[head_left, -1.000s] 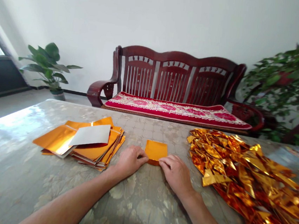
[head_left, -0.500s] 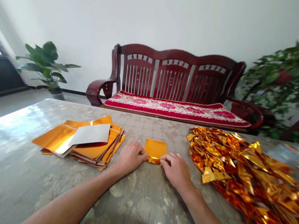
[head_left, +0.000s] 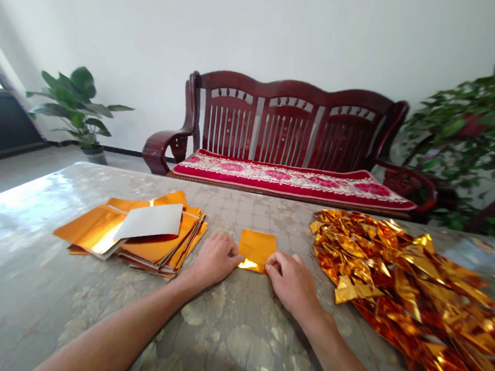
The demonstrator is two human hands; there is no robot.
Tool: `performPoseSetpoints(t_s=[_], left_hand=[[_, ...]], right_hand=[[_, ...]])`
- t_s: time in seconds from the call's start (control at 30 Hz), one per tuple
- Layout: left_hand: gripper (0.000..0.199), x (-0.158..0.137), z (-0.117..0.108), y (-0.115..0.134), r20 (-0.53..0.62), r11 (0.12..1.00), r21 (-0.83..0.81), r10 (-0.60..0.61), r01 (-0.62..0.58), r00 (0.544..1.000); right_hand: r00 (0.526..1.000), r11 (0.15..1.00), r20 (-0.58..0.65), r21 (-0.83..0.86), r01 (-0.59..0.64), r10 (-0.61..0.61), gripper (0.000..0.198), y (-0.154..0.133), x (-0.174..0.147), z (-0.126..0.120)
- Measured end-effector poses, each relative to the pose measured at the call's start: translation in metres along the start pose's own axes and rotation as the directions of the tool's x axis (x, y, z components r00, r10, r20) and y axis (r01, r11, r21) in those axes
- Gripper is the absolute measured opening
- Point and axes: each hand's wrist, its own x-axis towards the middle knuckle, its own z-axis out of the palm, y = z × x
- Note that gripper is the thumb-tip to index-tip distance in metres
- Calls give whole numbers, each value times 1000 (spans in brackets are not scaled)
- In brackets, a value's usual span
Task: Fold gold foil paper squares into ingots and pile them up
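A small square of gold foil paper (head_left: 258,248) lies on the table in front of me, with a bright reflection along its near edge. My left hand (head_left: 217,258) is closed at its near left corner, the thumb against the paper's edge. At the opposite near corner, my right hand (head_left: 293,280) pinches the paper between thumb and curled fingers. Left of my left hand lies a loose stack of gold foil paper sheets (head_left: 154,247), topped by one sheet with its pale side up (head_left: 152,222).
A large heap of folded gold foil pieces (head_left: 400,282) covers the table's right side. Behind it lies a clear plastic bag (head_left: 483,255). The patterned table (head_left: 197,344) ends before a dark wooden bench (head_left: 286,125). Potted plants stand at left (head_left: 79,111) and right (head_left: 458,136).
The paper's near edge, raised and creased before, now looks flatter, and its reflection has shifted to the left. Both hands stay at the same corners, almost unmoved.
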Motion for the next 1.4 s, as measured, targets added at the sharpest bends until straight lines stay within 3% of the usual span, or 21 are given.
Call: performPoseSetpoints(t_s=[0.33,0.8,1.17,1.4], left_hand=[[23,-3,-5,5,-4,997,73,25,-24,1000],[21,-5,-10,13,23,983,181,-1,-3,1000],[23,-9,-9,16,28,981,192,-14,9,999],[22,-9,-7,14,18,975,220,-4,0,1000]], right_hand=[[1000,1000,-5,-22,11,-11,12,-1,-1,1],[988,996,135,-52,-71,77,10,-8,3,-9],[986,997,144,11,-80,78,11,-1,4,-5],[987,997,144,-39,-72,76,13,-2,4,-5]])
